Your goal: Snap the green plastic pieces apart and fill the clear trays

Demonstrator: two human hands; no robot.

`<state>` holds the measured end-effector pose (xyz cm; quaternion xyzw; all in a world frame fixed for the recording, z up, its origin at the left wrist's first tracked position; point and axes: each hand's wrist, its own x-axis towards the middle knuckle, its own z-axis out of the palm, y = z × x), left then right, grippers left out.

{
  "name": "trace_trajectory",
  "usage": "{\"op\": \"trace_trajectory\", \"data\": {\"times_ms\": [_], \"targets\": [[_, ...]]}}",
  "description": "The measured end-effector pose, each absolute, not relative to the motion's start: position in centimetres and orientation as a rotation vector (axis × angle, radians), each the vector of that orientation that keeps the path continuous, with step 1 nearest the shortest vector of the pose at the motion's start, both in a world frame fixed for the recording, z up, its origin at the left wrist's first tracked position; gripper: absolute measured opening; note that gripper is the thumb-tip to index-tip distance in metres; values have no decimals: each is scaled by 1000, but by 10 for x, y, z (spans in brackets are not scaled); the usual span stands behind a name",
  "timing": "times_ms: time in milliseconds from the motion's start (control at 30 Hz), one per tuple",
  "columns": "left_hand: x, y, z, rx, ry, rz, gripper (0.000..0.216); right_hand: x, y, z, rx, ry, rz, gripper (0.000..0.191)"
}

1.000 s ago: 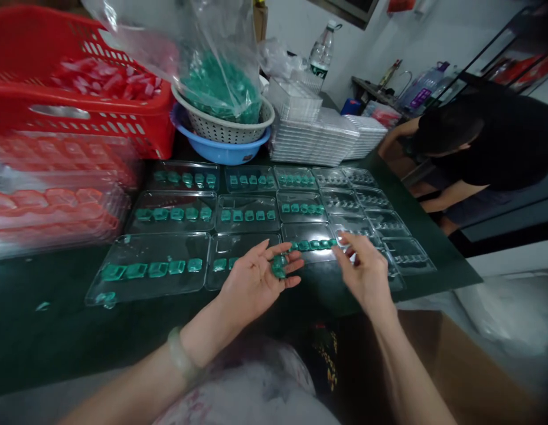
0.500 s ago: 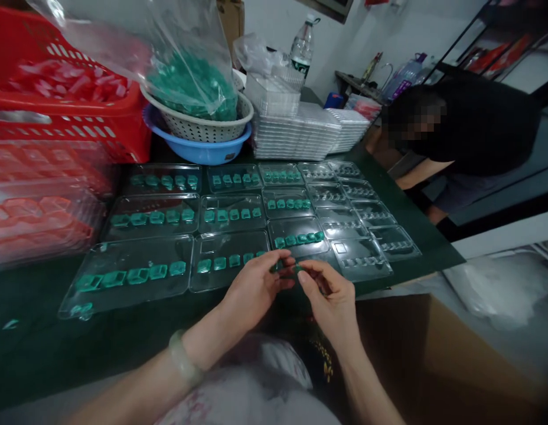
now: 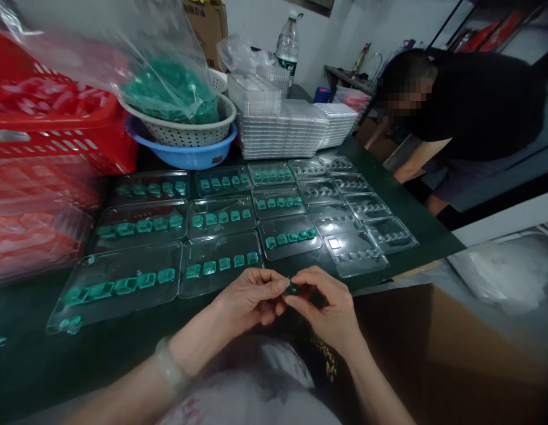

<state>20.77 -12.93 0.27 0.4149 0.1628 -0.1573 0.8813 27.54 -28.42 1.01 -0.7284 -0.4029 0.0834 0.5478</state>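
Between the fingertips of both hands is a small green plastic piece [image 3: 292, 288], mostly covered by the fingers. My left hand [image 3: 255, 295], with a pale bangle on its wrist, pinches it from the left. My right hand [image 3: 325, 298] pinches it from the right. Beyond the hands lie rows of clear plastic trays [image 3: 221, 241]. Those on the left and in the middle hold rows of green translucent pieces [image 3: 224, 263]. The trays on the right [image 3: 358, 251] show only clear moulded hollows.
A red basket [image 3: 70, 133] of pink pieces and stacked trays with red pieces [image 3: 30, 218] stand left. A bag of green pieces [image 3: 172, 88] sits in a grey colander [image 3: 180, 133] over a blue basin [image 3: 189, 154]. Clear tray stacks [image 3: 283, 130] stand behind. A person [image 3: 473, 112] bends at right.
My left fingers have closed from a looser pose into a pinch on the green piece, meeting my right fingers. The camera view has shifted slightly.
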Motion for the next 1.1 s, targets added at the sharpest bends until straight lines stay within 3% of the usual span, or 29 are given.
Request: {"op": "trace_trajectory", "data": {"times_ms": [200,333,600,733,833,1100], "targets": [[206,-139,2,1005,363,-319,26,285,-292,11,-1729,-832,682,24],[210,-142,14,1294,449,-281,24,292,-296,16,-1672,-899,789,15],[220,-144,15,1122,586,-368,14,283,-296,16,-1744,-964,287,8],[220,-144,10,938,573,-342,15,269,-296,2,-1849,-972,-6,26],[220,-144,8,860,543,-345,16,262,-296,-6,-1873,-965,-143,28],[221,-148,7,798,475,-433,12,255,-296,-6,-1897,-805,-95,23]]}}
